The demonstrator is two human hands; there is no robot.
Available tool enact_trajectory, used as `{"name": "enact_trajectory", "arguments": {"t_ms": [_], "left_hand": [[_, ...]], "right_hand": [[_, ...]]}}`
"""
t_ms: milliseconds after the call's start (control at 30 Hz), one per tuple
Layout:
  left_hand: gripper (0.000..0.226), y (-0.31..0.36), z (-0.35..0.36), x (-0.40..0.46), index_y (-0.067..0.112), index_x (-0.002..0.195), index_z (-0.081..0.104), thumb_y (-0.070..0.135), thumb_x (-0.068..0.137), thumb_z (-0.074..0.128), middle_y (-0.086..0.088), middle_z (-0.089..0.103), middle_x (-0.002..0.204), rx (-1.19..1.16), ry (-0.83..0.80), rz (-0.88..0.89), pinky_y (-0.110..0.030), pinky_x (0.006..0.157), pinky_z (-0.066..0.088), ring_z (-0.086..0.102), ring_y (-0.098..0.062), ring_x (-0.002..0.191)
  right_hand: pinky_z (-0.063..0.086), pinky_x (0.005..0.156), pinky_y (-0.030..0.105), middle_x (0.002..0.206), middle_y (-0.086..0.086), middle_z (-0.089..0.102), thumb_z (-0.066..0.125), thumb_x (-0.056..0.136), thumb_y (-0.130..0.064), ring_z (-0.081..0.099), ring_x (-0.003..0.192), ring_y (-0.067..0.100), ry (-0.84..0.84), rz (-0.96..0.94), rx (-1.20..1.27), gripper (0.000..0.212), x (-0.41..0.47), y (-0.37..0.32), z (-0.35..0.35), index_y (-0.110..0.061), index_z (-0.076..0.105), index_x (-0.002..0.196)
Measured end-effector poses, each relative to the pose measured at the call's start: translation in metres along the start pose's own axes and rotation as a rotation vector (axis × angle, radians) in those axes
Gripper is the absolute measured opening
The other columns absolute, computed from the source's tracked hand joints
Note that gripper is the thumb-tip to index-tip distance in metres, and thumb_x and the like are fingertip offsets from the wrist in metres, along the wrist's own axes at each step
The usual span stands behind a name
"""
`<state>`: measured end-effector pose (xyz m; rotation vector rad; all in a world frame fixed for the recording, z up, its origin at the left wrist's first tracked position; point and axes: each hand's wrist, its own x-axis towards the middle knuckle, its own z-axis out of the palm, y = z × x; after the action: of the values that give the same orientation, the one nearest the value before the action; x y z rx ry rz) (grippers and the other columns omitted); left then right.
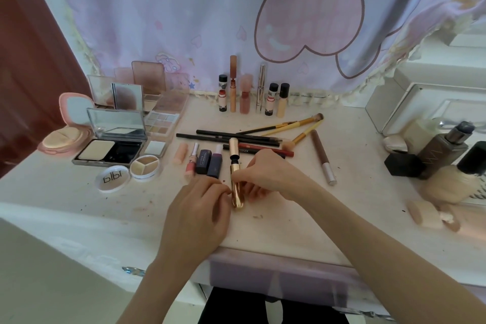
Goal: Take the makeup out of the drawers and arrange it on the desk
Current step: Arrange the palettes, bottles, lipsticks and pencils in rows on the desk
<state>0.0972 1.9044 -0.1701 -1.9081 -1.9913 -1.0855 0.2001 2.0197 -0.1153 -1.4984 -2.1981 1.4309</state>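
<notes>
We pinch a gold lipstick tube (236, 179) between both hands: left hand (200, 208) at eight o'clock, right hand (268, 173) at three o'clock, fingers curled round it.

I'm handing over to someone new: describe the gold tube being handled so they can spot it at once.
Start at the white desk and its row of small lipsticks lying near the front middle. Just right of the purple lipstick lies the gold tube, pointing away from the person, pinched between the left hand and right hand. It alone is shiny gold with a black neck.
</notes>
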Motion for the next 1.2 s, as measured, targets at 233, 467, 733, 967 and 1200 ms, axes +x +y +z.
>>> {"name": "enact_trajectory", "arguments": {"t_ms": [233,467,733,967,1200], "left_hand": [[0.021,0.003,-0.002,0.0,0.012,0.086,0.06,0.03,0.075,0.063,0.0,0.062,0.081,-0.016,0.013,-0.046,-0.022,0.063,0.047,0.057,-0.013,0.072],[0.02,0.001,-0.002,0.0,0.012,0.084,0.063,0.031,0.078,0.061,0.001,0.059,0.079,-0.036,-0.028,0.007,-0.017,0.071,0.042,0.055,-0.014,0.074],[0.021,0.001,-0.004,-0.005,0.014,0.078,0.055,0.034,0.08,0.05,0.006,0.05,0.077,-0.131,-0.09,-0.007,-0.021,0.067,0.041,0.049,-0.011,0.07],[0.017,0.001,0.001,-0.003,0.012,0.087,0.059,0.017,0.077,0.072,0.001,0.054,0.085,-0.083,-0.06,-0.052,-0.015,0.072,0.039,0.052,-0.012,0.075],[0.02,0.001,0.002,-0.003,0.01,0.089,0.061,0.016,0.074,0.073,-0.002,0.056,0.087,-0.048,-0.042,-0.041,-0.02,0.072,0.043,0.056,-0.015,0.077]], "right_hand": [[0.037,0.037,0.009,0.059,0.0,0.067,0.064,0.085,-0.026,0.057,0.039,0.003,0.026,-0.049,0.057,0.024,-0.004,0.004,0.003,-0.004,0.07,0.078],[0.039,0.039,0.01,0.061,0.0,0.066,0.06,0.09,-0.02,0.057,0.042,0.003,-0.026,-0.088,0.062,0.018,-0.006,0.007,0.004,-0.007,0.07,0.081],[0.043,0.065,0.002,0.073,-0.01,0.063,0.058,0.091,-0.025,0.056,0.061,-0.001,0.191,-0.244,-0.141,0.013,-0.002,0.024,0.003,-0.017,0.067,0.089],[0.03,0.097,0.037,0.126,0.006,0.054,0.052,0.092,-0.021,0.041,0.121,0.025,0.623,-0.538,-0.783,0.034,0.02,0.043,-0.009,-0.02,0.057,0.126],[0.019,0.113,0.034,0.143,0.007,0.043,0.04,0.099,-0.016,0.032,0.135,0.024,0.505,-0.513,-0.779,0.039,0.032,0.055,-0.012,-0.019,0.046,0.137]]}}
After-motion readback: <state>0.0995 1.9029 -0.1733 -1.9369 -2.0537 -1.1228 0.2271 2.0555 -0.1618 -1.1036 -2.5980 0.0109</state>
